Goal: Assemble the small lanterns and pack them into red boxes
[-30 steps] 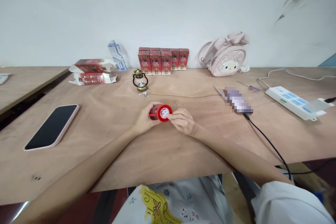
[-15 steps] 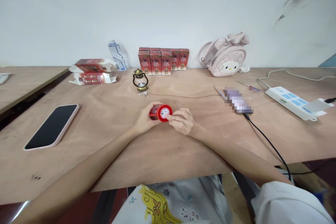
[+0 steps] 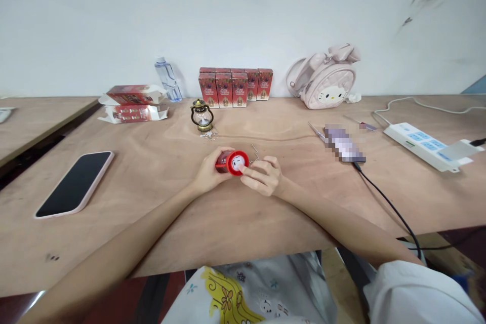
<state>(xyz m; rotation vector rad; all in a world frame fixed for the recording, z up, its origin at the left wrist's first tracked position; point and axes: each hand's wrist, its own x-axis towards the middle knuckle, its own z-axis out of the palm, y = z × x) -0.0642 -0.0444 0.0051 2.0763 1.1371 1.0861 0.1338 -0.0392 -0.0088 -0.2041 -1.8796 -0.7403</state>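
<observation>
A small red lantern [image 3: 222,162] lies tilted in my left hand [image 3: 208,174], whose fingers are wrapped round its body. Its round underside faces me, with a red rim and a white centre bearing small dark slots. My right hand [image 3: 262,177] reaches in from the right; a fingertip touches the white centre, while the other fingers stand apart and hold nothing visible. Just behind that hand is a thin bent metal wire [image 3: 255,153]. Farther back stands a bronze-coloured lantern [image 3: 202,115] with a clear globe, beside a few small white and metal bits [image 3: 208,134].
Several red printed boxes [image 3: 224,90] stand against the wall. Opened cartons [image 3: 132,104] and a clear bottle [image 3: 168,80] are at back left. A phone [image 3: 75,185] lies left. On the right are a pink bag [image 3: 330,86], a screwdriver [image 3: 316,130], a blurred-out phone [image 3: 345,144] and a power strip [image 3: 421,147].
My right hand's fingers have spread and shifted slightly, and more of the bent wire shows. My left hand keeps the red lantern in nearly the same place.
</observation>
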